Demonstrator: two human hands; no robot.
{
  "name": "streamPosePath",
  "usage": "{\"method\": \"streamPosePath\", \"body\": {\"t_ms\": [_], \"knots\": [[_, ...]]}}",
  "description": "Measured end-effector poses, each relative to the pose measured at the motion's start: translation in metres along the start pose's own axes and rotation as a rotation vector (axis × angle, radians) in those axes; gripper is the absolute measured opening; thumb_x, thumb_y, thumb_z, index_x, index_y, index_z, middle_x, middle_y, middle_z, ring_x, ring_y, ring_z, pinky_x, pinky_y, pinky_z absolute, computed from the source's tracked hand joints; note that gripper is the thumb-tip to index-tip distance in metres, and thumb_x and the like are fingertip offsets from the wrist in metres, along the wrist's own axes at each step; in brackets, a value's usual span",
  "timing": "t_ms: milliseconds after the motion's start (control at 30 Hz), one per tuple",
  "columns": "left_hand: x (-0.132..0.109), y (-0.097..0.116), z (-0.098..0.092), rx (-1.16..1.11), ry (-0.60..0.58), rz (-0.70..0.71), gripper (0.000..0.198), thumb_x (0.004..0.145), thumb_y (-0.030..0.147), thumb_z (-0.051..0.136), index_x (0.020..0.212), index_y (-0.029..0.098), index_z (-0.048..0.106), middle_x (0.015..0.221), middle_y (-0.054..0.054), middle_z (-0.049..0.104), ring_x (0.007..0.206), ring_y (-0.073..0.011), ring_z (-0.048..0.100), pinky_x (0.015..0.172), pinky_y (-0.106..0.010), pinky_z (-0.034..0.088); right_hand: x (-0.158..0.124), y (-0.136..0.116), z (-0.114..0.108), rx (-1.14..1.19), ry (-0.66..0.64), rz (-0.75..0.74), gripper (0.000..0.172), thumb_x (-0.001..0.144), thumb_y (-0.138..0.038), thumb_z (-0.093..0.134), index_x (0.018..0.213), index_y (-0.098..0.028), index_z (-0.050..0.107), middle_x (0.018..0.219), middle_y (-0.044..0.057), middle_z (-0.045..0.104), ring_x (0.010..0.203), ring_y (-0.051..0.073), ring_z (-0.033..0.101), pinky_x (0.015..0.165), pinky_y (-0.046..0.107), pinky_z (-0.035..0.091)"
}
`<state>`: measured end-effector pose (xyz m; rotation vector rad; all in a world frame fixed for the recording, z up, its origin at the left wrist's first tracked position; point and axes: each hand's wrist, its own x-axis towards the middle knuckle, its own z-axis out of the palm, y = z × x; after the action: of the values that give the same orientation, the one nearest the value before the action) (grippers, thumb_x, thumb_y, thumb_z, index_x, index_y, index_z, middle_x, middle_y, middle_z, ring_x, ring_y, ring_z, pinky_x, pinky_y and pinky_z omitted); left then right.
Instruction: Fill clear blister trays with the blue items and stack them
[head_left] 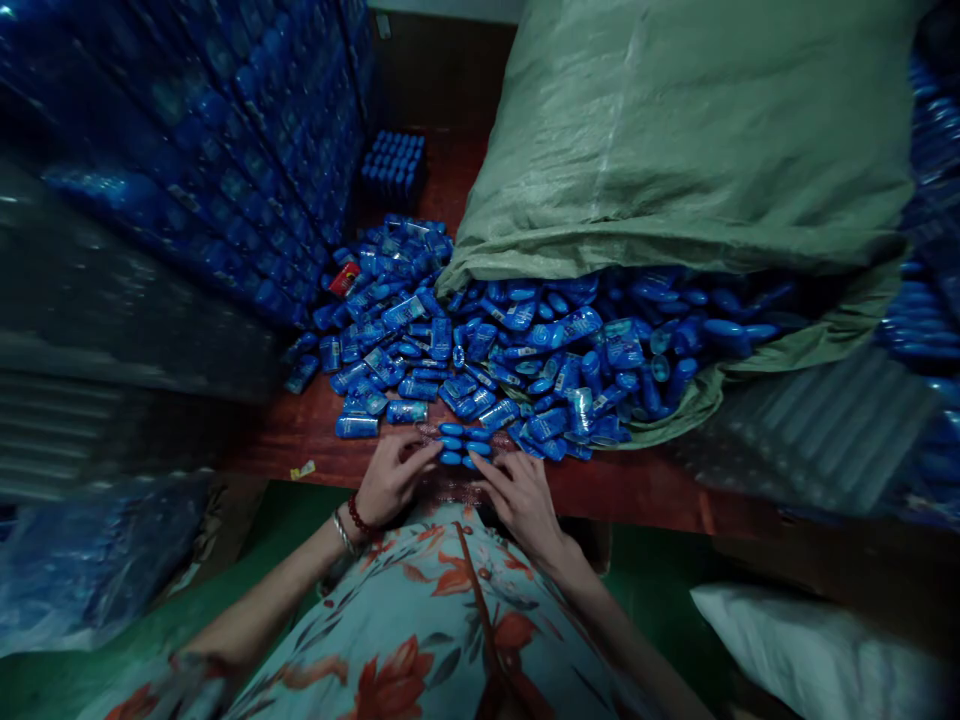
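Observation:
A heap of small blue bottles [480,340] spills from a big green woven sack [675,150] onto a red-brown table [315,430]. At the table's near edge stand a few upright blue bottles [461,443], seen by their caps. My left hand [390,480], with bracelets at the wrist, has its fingers curled against the left side of this small group. My right hand [521,495] touches the group's right side with bent fingers. Both hands press the bottles together between them.
Shrink-wrapped packs of blue bottles [225,150] are stacked high on the left. A small pack [394,165] stands at the table's far end. One red item [345,277] lies in the heap. A white sack [817,650] lies lower right.

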<state>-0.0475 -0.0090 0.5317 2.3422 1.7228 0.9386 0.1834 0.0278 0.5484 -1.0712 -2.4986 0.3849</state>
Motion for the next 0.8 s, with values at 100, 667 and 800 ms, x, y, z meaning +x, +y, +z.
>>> {"method": "streamPosePath", "body": {"t_ms": [100,667,800], "knots": [[0.007,-0.022,-0.005,0.166,-0.052,-0.219,0.031,0.091,0.028,0.043,0.118,0.017,0.054,0.111,-0.014,0.053,0.095,-0.0238,0.050,0.077,-0.037,0.044,0.011,0.018,-0.011,-0.047,0.024,0.078,0.042,0.088,-0.009,0.040,0.124,-0.024,0.055,0.085,0.004,0.055,0.081,0.016,0.048,0.072,0.030,0.035],[0.014,-0.052,-0.009,0.233,-0.109,-0.157,0.026,0.093,0.020,0.039,0.116,0.018,0.052,0.110,-0.009,0.064,0.105,-0.0238,0.055,0.099,-0.049,0.030,0.061,0.064,-0.005,-0.519,-0.266,-0.245,0.031,0.089,-0.011,0.039,0.116,-0.008,0.054,0.120,0.015,0.057,0.120,0.026,0.042,0.098,0.043,0.028],[0.005,-0.033,-0.028,0.021,0.083,-0.198,0.029,0.092,0.016,0.040,0.118,0.020,0.051,0.111,-0.009,0.058,0.102,-0.0187,0.056,0.089,-0.036,0.044,0.056,0.066,-0.009,-0.429,-0.196,-0.180,0.023,0.091,-0.021,0.045,0.108,-0.012,0.056,0.104,0.013,0.063,0.112,0.024,0.048,0.099,0.045,0.027]]}}
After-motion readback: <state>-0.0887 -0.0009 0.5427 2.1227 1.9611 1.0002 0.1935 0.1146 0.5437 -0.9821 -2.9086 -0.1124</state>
